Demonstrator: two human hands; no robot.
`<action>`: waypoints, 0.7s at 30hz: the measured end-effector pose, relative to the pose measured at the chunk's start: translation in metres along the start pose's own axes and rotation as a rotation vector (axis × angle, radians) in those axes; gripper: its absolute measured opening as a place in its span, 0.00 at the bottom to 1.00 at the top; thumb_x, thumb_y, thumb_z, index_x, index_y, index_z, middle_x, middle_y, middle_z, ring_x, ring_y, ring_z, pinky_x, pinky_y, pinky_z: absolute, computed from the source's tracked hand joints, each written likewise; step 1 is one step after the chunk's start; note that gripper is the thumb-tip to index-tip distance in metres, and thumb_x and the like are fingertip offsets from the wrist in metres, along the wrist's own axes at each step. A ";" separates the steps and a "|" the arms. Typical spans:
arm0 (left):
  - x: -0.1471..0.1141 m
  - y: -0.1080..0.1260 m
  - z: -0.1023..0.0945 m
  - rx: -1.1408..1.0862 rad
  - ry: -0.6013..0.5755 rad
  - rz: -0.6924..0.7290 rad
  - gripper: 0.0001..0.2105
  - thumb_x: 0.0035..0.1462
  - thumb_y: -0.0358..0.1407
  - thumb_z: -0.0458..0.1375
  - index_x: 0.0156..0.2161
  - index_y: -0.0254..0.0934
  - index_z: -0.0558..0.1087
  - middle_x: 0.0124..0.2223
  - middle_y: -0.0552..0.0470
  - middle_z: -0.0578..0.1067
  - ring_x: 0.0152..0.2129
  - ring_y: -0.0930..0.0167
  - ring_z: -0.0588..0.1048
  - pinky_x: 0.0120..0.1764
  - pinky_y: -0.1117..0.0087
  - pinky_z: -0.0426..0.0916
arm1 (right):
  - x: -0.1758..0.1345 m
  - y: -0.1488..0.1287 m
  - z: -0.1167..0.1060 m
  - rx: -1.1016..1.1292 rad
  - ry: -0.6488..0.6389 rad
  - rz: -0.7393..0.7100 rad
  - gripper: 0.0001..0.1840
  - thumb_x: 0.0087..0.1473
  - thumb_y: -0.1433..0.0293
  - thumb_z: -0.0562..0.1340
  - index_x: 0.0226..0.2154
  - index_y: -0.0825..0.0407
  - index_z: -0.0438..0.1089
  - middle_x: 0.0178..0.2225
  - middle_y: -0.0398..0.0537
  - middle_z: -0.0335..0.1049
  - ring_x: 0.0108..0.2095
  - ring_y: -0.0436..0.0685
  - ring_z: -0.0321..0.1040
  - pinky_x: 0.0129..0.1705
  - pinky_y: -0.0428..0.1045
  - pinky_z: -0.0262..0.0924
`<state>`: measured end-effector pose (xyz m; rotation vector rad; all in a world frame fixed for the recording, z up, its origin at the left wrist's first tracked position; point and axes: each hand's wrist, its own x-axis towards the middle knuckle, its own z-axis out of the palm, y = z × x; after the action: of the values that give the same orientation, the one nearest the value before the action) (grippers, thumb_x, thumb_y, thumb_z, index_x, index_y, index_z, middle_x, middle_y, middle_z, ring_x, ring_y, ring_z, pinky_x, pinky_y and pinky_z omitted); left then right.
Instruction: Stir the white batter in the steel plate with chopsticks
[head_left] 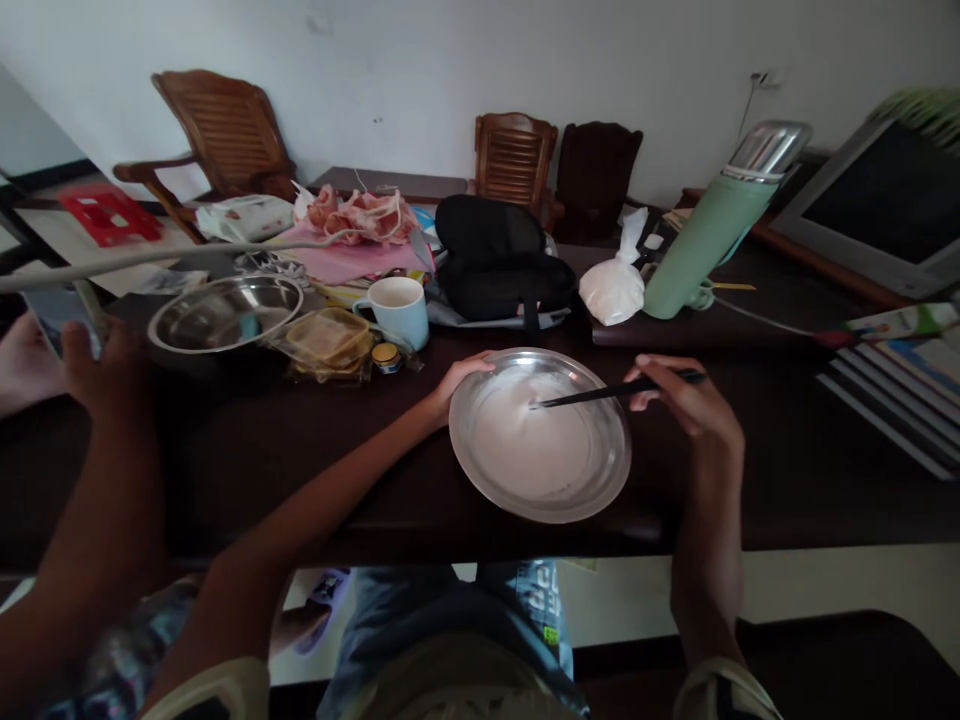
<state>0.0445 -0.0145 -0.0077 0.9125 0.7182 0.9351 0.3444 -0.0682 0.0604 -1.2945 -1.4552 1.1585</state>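
A shiny metal bowl [611, 440] stands near the table's front edge with a pale, milky mixture [532, 450] inside. My left hand [463, 377] grips the bowl's far left rim, the thumb side hidden from me. Dark chopsticks [600, 393] slant into the bowl from the right, their tips in the mixture. My right hand [679, 390] is closed round their upper part, above the table just beyond the bowl's right rim. Whether one or two sticks are held is hard to make out.
Behind the bowl are a light-blue mug [401, 312], a small jar [386, 358], plastic containers [328, 337], a black case [502, 270], a bag of white powder [613, 290] and a green thermos [705, 240]. At left, another person's hands [94, 360] hold a phone near a second metal bowl [169, 330].
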 end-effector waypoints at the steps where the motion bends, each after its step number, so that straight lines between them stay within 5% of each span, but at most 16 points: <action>1: 0.000 0.000 0.000 -0.001 0.002 -0.002 0.15 0.45 0.32 0.59 0.40 0.34 0.79 0.38 0.48 0.79 0.34 0.65 0.75 0.41 0.66 0.65 | 0.000 0.000 0.001 -0.015 -0.077 0.013 0.21 0.47 0.49 0.66 0.24 0.51 0.75 0.15 0.44 0.70 0.14 0.52 0.66 0.17 0.46 0.62; 4: 0.000 0.000 0.000 -0.003 0.012 0.001 0.16 0.45 0.32 0.58 0.41 0.34 0.79 0.39 0.47 0.79 0.34 0.65 0.75 0.40 0.66 0.65 | -0.001 0.000 -0.001 -0.076 -0.216 0.044 0.23 0.47 0.49 0.66 0.24 0.53 0.75 0.15 0.44 0.69 0.13 0.51 0.65 0.15 0.45 0.60; 8: 0.002 -0.002 -0.002 0.005 0.008 -0.001 0.17 0.46 0.31 0.57 0.43 0.35 0.79 0.41 0.47 0.79 0.36 0.64 0.75 0.41 0.65 0.65 | 0.001 0.002 -0.004 -0.051 0.064 -0.025 0.21 0.50 0.50 0.65 0.24 0.51 0.74 0.13 0.42 0.66 0.10 0.48 0.59 0.11 0.44 0.54; 12: 0.003 -0.002 -0.003 0.014 -0.001 0.011 0.19 0.47 0.31 0.56 0.47 0.35 0.77 0.42 0.47 0.79 0.39 0.63 0.75 0.43 0.65 0.65 | 0.000 0.002 -0.001 -0.078 -0.218 0.023 0.22 0.50 0.49 0.64 0.25 0.52 0.75 0.14 0.43 0.68 0.11 0.49 0.61 0.12 0.44 0.55; 17: 0.003 -0.002 -0.003 0.017 -0.016 0.022 0.19 0.47 0.31 0.57 0.45 0.35 0.78 0.42 0.47 0.79 0.40 0.62 0.75 0.45 0.65 0.65 | 0.001 0.002 0.004 -0.011 -0.035 0.009 0.22 0.49 0.49 0.65 0.25 0.52 0.73 0.13 0.42 0.67 0.10 0.47 0.60 0.11 0.43 0.53; 21: 0.004 -0.004 -0.004 0.017 -0.013 0.028 0.17 0.47 0.31 0.57 0.44 0.34 0.78 0.42 0.47 0.79 0.41 0.62 0.75 0.45 0.65 0.65 | 0.001 0.002 0.005 -0.052 -0.250 0.044 0.23 0.49 0.49 0.65 0.25 0.53 0.74 0.14 0.43 0.68 0.11 0.49 0.61 0.12 0.43 0.56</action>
<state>0.0440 -0.0102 -0.0137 0.9450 0.7054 0.9482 0.3401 -0.0676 0.0575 -1.2559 -1.6531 1.3582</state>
